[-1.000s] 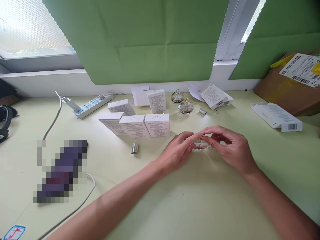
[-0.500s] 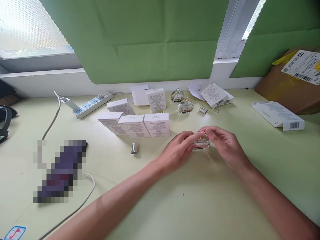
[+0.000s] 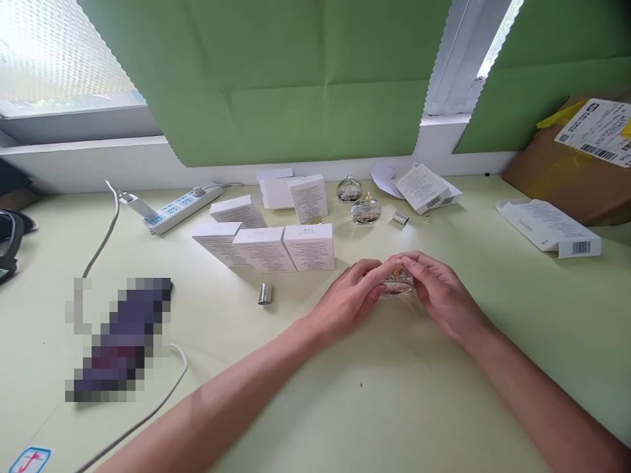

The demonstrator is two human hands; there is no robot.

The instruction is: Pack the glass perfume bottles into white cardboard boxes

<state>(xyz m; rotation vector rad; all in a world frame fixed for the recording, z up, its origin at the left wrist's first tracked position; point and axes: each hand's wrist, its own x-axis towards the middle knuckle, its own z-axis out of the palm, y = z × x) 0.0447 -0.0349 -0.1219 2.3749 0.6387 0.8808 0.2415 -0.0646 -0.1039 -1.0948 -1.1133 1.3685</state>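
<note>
**Both hands on a little glass bottle, desk full of white boxes**

So the clock's centred on the bottle, with 12 toward the curtain. Closest in is a sticker (image 3: pixel 30 460) with a red mark, out at 8 o'clock. Between 8 and 9 there's a dark, pixelated object (image 3: pixel 121 338), too blurred to make out.

Dead centre, the clear glass bottle (image 3: pixel 397 285) stands upright on the desk (image 3: pixel 394 407). The left hand (image 3: pixel 351 297) grips it from the 9 o'clock side, index finger reaching up to the gold-coloured neck. The right hand (image 3: pixel 441 289) comes in from 3 o'clock, fingers curled, thumb and fingertips up at that neck; can't tell if they're pinching anything.

A silver cap (image 3: pixel 265 293) stands at 9. Three white boxes (image 3: pixel 309 248) stand in a front row around 10, more boxes behind. Straight up at 12, another silver cap (image 3: pixel 400 218) lies on its side, and two more glass bottles (image 3: pixel 366 211) sit at 11. Opened packaging (image 3: pixel 421 188) is between 12 and 1, a brown carton (image 3: pixel 557 167) at 2. Green curtain (image 3: pixel 276 85) at the back.
</note>
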